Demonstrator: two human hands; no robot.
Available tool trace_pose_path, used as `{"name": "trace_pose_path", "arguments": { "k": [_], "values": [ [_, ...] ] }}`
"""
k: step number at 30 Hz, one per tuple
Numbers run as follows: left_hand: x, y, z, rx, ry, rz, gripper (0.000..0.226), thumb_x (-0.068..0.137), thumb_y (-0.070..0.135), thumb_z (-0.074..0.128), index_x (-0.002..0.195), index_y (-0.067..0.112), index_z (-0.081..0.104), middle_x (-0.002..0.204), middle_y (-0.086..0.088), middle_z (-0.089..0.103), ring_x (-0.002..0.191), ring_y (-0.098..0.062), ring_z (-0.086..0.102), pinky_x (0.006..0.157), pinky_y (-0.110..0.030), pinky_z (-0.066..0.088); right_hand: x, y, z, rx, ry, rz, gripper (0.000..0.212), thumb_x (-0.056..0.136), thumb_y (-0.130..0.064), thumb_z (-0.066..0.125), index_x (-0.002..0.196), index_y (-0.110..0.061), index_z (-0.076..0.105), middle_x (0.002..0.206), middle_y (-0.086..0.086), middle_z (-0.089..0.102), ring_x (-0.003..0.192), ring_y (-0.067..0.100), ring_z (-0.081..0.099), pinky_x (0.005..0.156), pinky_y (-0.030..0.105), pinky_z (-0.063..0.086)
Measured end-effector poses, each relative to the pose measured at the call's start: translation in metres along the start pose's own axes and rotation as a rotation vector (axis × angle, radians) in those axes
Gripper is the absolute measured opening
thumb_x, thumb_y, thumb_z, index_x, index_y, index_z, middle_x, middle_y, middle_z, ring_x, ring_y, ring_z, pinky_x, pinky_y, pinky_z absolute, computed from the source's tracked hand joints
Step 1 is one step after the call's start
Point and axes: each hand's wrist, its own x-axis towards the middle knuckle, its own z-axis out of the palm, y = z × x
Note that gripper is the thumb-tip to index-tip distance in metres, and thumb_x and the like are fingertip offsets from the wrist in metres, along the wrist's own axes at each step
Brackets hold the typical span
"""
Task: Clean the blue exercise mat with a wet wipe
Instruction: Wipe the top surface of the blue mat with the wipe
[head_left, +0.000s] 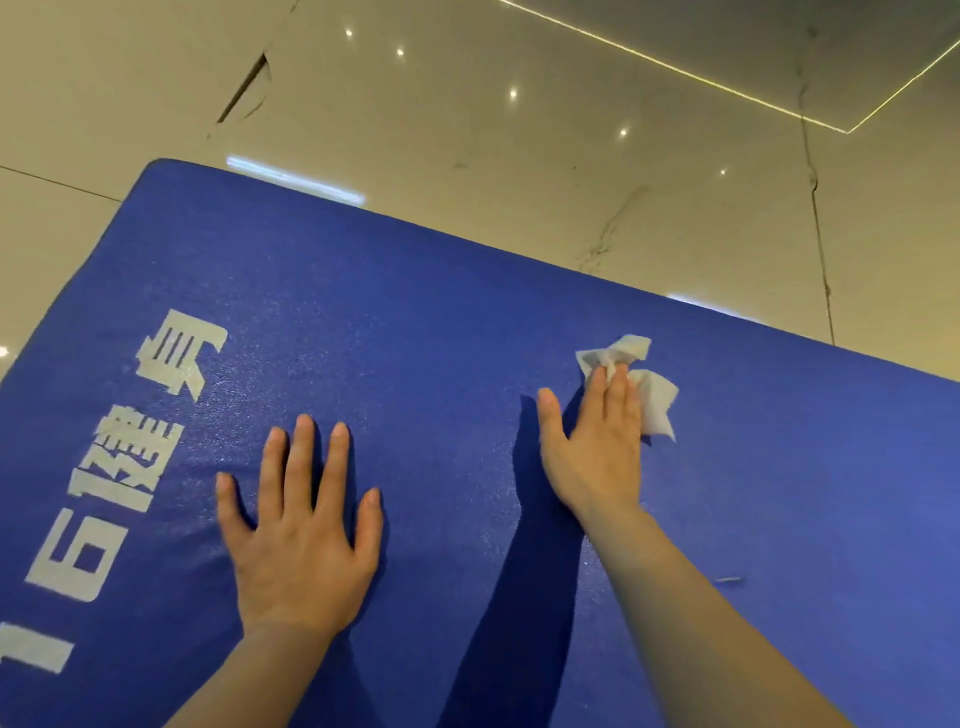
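Blue exercise mat (415, 322): lying flat on a pale polished floor (519, 130), filling the near and middle part of the view; its near edge, left edge and right end are running out of frame, so only the far edge and the rounded far-left corner are showing. White printed characters (124, 467): running along the left side of the mat, worn and patchy, the nearest one being cut off by the frame edge. Small pale mark (727, 579): sitting on the mat surface near the right forearm, too small to make out. Containers: none showing in the view. Left hand (301, 540): resting palm down on the mat to the left of centre, fingers straight and spread wide, holding nothing. Right hand (597, 447): reaching farther out to the right of centre, fingers straight and close together, thumb angled off to the left, pressing down on the wipe. Wet wipe (652, 395): white, crumpled, lying on the mat under the right fingertips, its loose folds sticking out beyond and to the right of the fingers; the part beneath the hand is being hidden. Floor: bright spots of light are reflecting in it beyond the mat.
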Motion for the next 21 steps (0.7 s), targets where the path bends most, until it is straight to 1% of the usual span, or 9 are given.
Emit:
{"name": "trace_pose_path", "arguments": {
  "k": [4, 7, 9, 11, 15, 17, 19, 20, 21],
  "values": [
    [-0.003, 0.0, 0.0, -0.001, 0.014, 0.004, 0.065, 0.089, 0.047, 0.032, 0.145, 0.017, 0.045, 0.153, -0.013, 0.037, 0.141, -0.031, 0.031, 0.111, -0.062, 0.012, -0.001, -0.064, 0.024, -0.048, -0.178, -0.408, 0.07, 0.101, -0.052, 0.029, 0.157, -0.019, 0.0, 0.163, -0.007, -0.013, 0.149, 0.011, -0.016, 0.122, 0.031, -0.007],
    [0.0, 0.0, 0.001, -0.018, 0.03, -0.002, 0.066, 0.087, 0.047, 0.033, 0.145, 0.018, 0.045, 0.152, -0.012, 0.039, 0.141, -0.03, 0.032, 0.112, -0.061, 0.012, 0.038, -0.08, 0.016, -0.06, -0.239, -0.501, 0.063, 0.103, -0.049, 0.028, 0.157, -0.025, 0.008, 0.164, -0.01, -0.004, 0.149, 0.007, -0.009, 0.122, 0.033, 0.002],
    [0.001, 0.0, 0.003, -0.01, 0.039, -0.006, 0.065, 0.087, 0.047, 0.034, 0.145, 0.019, 0.045, 0.152, -0.011, 0.039, 0.141, -0.028, 0.032, 0.113, -0.06, 0.012, 0.069, -0.071, 0.0, -0.056, -0.214, -0.424, 0.061, 0.102, -0.053, 0.026, 0.157, -0.031, 0.01, 0.164, -0.012, -0.001, 0.149, 0.007, -0.006, 0.122, 0.037, 0.008],
    [0.0, 0.0, 0.004, -0.008, 0.03, 0.002, 0.066, 0.087, 0.047, 0.034, 0.145, 0.019, 0.043, 0.153, -0.011, 0.039, 0.141, -0.028, 0.031, 0.113, -0.061, 0.012, 0.093, -0.051, -0.017, -0.049, -0.178, -0.243, 0.06, 0.101, -0.056, 0.022, 0.156, -0.034, 0.012, 0.164, -0.013, 0.0, 0.149, 0.008, -0.006, 0.12, 0.042, 0.012],
    [0.002, -0.001, 0.003, -0.014, 0.02, -0.002, 0.067, 0.087, 0.048, 0.033, 0.146, 0.019, 0.043, 0.154, -0.011, 0.037, 0.142, -0.029, 0.031, 0.112, -0.061, 0.012, 0.106, -0.004, -0.042, -0.049, -0.044, 0.045, 0.062, 0.101, -0.055, 0.02, 0.157, -0.028, 0.011, 0.165, -0.004, 0.002, 0.15, 0.014, -0.004, 0.118, 0.049, 0.015],
    [0.003, -0.001, 0.003, -0.013, 0.006, 0.0, 0.067, 0.087, 0.048, 0.033, 0.146, 0.019, 0.042, 0.154, -0.011, 0.036, 0.142, -0.03, 0.031, 0.112, -0.061, 0.012, 0.1, 0.002, -0.041, 0.0, 0.015, 0.168, 0.064, 0.102, -0.054, 0.021, 0.157, -0.024, 0.01, 0.165, -0.003, 0.001, 0.15, 0.016, -0.004, 0.117, 0.05, 0.015],
    [0.003, -0.001, 0.003, -0.008, -0.007, 0.001, 0.066, 0.087, 0.048, 0.033, 0.146, 0.019, 0.042, 0.153, -0.012, 0.037, 0.141, -0.03, 0.031, 0.111, -0.062, 0.012, 0.09, -0.014, -0.029, 0.046, 0.035, 0.2, 0.066, 0.103, -0.052, 0.024, 0.157, -0.019, 0.009, 0.165, -0.002, 0.0, 0.15, 0.017, -0.006, 0.118, 0.046, 0.012],
    [0.002, -0.001, 0.002, -0.007, -0.015, 0.004, 0.066, 0.087, 0.048, 0.033, 0.146, 0.019, 0.043, 0.153, -0.012, 0.038, 0.141, -0.03, 0.031, 0.111, -0.062, 0.013, 0.083, -0.027, -0.021, 0.053, 0.037, 0.146, 0.066, 0.103, -0.05, 0.026, 0.157, -0.017, 0.009, 0.165, -0.002, 0.001, 0.15, 0.017, -0.004, 0.119, 0.044, 0.013],
    [0.002, 0.0, 0.002, -0.008, -0.019, 0.004, 0.066, 0.087, 0.048, 0.033, 0.145, 0.019, 0.044, 0.153, -0.012, 0.038, 0.141, -0.03, 0.031, 0.111, -0.062, 0.013, 0.075, -0.042, -0.013, 0.068, 0.037, 0.033, 0.064, 0.103, -0.047, 0.03, 0.157, -0.017, 0.013, 0.164, -0.001, 0.006, 0.15, 0.017, 0.001, 0.119, 0.042, 0.016]
  ]
}}
